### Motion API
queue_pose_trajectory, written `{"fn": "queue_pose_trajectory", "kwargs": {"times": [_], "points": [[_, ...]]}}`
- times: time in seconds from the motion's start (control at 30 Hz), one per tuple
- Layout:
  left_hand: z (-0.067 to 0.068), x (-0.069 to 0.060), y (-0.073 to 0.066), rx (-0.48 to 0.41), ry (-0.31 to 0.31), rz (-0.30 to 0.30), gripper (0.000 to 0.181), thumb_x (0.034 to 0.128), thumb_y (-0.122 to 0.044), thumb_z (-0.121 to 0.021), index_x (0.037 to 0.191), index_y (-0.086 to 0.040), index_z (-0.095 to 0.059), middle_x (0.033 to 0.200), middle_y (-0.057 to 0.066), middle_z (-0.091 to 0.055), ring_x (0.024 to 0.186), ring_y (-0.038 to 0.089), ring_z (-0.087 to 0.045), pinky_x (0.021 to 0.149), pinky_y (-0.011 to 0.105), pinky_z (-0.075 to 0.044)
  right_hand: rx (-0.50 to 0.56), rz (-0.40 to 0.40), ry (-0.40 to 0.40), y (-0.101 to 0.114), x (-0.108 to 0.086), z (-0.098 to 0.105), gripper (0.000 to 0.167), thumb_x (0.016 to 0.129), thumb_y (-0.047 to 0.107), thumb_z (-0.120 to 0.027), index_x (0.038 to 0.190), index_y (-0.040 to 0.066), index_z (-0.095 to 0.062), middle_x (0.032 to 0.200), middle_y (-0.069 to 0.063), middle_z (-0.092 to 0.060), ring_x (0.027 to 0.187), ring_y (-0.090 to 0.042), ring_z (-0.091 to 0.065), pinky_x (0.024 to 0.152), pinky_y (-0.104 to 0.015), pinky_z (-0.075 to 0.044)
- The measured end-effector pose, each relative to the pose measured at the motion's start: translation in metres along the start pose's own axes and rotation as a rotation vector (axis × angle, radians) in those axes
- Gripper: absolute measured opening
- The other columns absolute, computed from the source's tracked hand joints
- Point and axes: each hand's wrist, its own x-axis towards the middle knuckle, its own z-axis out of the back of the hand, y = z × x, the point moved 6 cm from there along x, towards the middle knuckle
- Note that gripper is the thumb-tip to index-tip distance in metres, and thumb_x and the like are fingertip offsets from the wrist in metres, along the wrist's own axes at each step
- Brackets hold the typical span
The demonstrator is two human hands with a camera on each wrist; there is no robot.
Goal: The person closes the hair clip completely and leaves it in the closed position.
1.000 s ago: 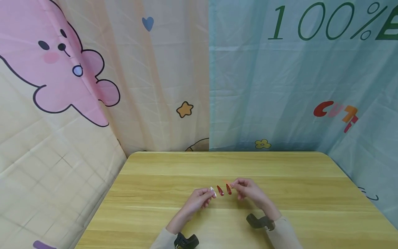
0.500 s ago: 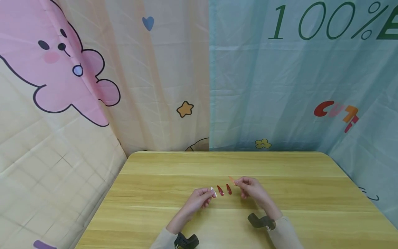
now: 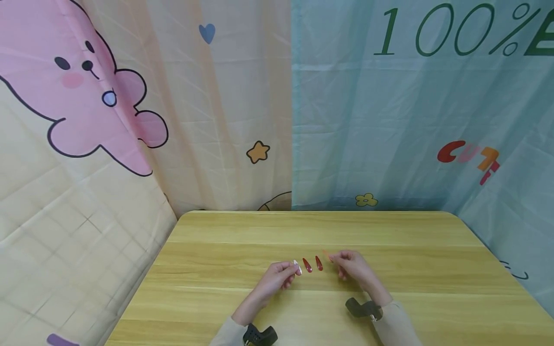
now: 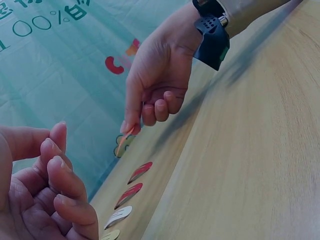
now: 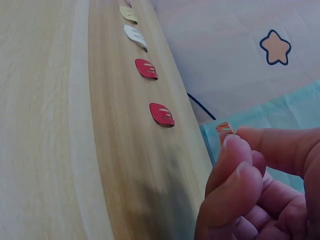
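Between thumb and fingertips, my right hand (image 3: 351,265) pinches an orange snap hair clip (image 5: 225,128), raised off the table. It is to the right of two red snap clips (image 3: 307,265) lying side by side. A white snap clip (image 3: 297,267) lies left of the reds, partly behind my left fingers in the head view. In the wrist views a yellow clip (image 5: 128,14) continues the row, with a pinkish one (image 5: 129,2) cut off at the frame edge. My left hand (image 3: 277,276) hovers by the row, fingers loosely bent, with nothing seen between them.
The clips lie on a wood-grain table (image 3: 225,240). Printed curtains (image 3: 233,96) hang behind its far edge and along the sides. Each wrist carries a dark camera mount (image 3: 362,307).
My right hand has moved a little to the right with the orange clip, away from the nearer red clip. My left hand and the clips on the table have stayed put.
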Motion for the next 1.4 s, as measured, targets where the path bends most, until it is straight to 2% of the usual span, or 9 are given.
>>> {"fn": "queue_pose_trajectory", "kwargs": {"times": [0.2,0.4,0.9,1.4], "points": [[-0.001,0.001,0.000,-0.002,0.002,-0.006,0.032,0.0989,-0.015,-0.050,0.098,0.016,-0.057,0.065,-0.003,-0.047,0.056,0.008,-0.040,0.052,0.019,-0.032,-0.021,-0.009,-0.016,-0.004,0.000,0.000,0.020,0.093,0.017,-0.061,0.090,-0.003,-0.064,0.062,-0.007,-0.052,0.050,-0.014,-0.047,0.047,-0.025,-0.040],[-0.001,0.001,0.002,0.003,-0.004,0.008,0.033,0.0976,-0.021,-0.053,0.096,0.011,-0.061,0.066,-0.003,-0.049,0.056,0.007,-0.042,0.051,0.018,-0.034,-0.057,-0.008,-0.029,-0.007,-0.001,-0.001,0.021,0.092,0.019,-0.063,0.086,-0.001,-0.065,0.055,-0.005,-0.050,0.048,-0.013,-0.045,0.045,-0.024,-0.039],[-0.002,0.001,0.005,0.000,-0.008,0.009,0.033,0.0967,-0.022,-0.054,0.094,0.009,-0.062,0.066,-0.002,-0.050,0.056,0.007,-0.042,0.051,0.019,-0.034,-0.114,-0.021,-0.070,-0.010,-0.003,-0.003,0.021,0.090,0.021,-0.066,0.079,0.003,-0.066,0.050,-0.004,-0.048,0.041,-0.012,-0.040,0.040,-0.023,-0.032],[-0.004,0.001,0.004,-0.003,0.013,-0.001,0.033,0.0980,-0.019,-0.052,0.096,0.014,-0.059,0.065,-0.004,-0.049,0.055,0.007,-0.041,0.051,0.019,-0.033,-0.121,-0.035,-0.120,-0.016,0.000,0.000,0.019,0.083,0.020,-0.073,0.076,0.003,-0.069,0.047,-0.005,-0.050,0.038,-0.011,-0.042,0.039,-0.022,-0.036]]}}
